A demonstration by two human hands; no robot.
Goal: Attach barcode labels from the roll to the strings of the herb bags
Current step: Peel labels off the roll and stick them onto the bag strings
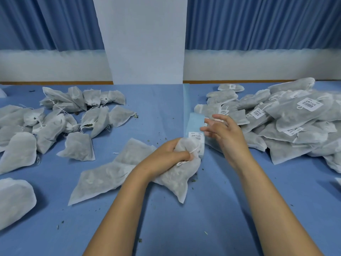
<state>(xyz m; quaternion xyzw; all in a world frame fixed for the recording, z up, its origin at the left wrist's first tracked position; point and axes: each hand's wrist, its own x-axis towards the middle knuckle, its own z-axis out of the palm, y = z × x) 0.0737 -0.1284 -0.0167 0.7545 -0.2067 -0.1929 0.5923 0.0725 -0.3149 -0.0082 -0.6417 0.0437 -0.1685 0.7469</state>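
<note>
My left hand (166, 154) grips the gathered neck of a white mesh herb bag (177, 178) at the table's middle, its white string (186, 159) looped by my thumb. A pale blue label strip (196, 126) lies just beyond it, with one white barcode label (197, 136) on it near the bag's top. My right hand (221, 130) hovers over the strip's right edge with its fingers spread and relaxed, holding nothing that I can see.
Several unlabelled herb bags (55, 122) lie scattered at the left and front left. A heap of labelled bags (295, 122) fills the right side. Two flat bags (110, 172) lie beside my left arm. Herb crumbs dot the blue tablecloth (184, 228). A white pillar (145, 43) stands behind.
</note>
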